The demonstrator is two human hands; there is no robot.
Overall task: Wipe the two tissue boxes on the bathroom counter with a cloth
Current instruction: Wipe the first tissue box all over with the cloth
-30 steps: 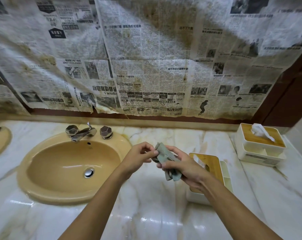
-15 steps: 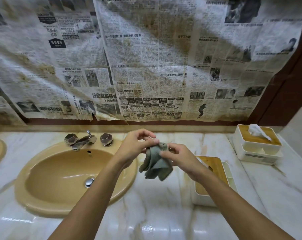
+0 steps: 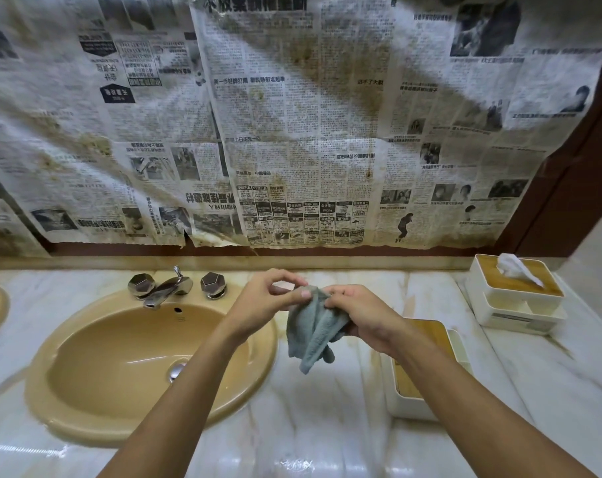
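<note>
On my feed both hands are raised over the marble counter (image 3: 327, 429), meeting in the middle of the view. The left hand (image 3: 261, 301) pinches the top edge of the grey-green cloth (image 3: 311, 336) between thumb and forefinger, with the other fingers arched above it. The right hand (image 3: 365, 315) has its fingers curled round the cloth's upper right part, gripping it from the side. The cloth hangs bunched and folded below both hands, clear of the counter, its lower end dangling free between the sink and the nearer box.

I see the near tissue box (image 3: 408, 405), white with a wooden lid, standing on the counter to the right of the tan sink (image 3: 85, 419). My right forearm crosses in front of it and hides much of its top, so I cannot tell whether a tissue sticks out.

The far tissue box (image 3: 513, 305) sits well apart from it at the back right corner, near the wall. It is white too, with a wooden lid and a white tissue (image 3: 513, 269) poking up through it.

A chrome faucet (image 3: 168, 288) with two faceted knobs stands behind the basin. Stained newspaper (image 3: 292, 132) covers the wall above the counter.
</note>
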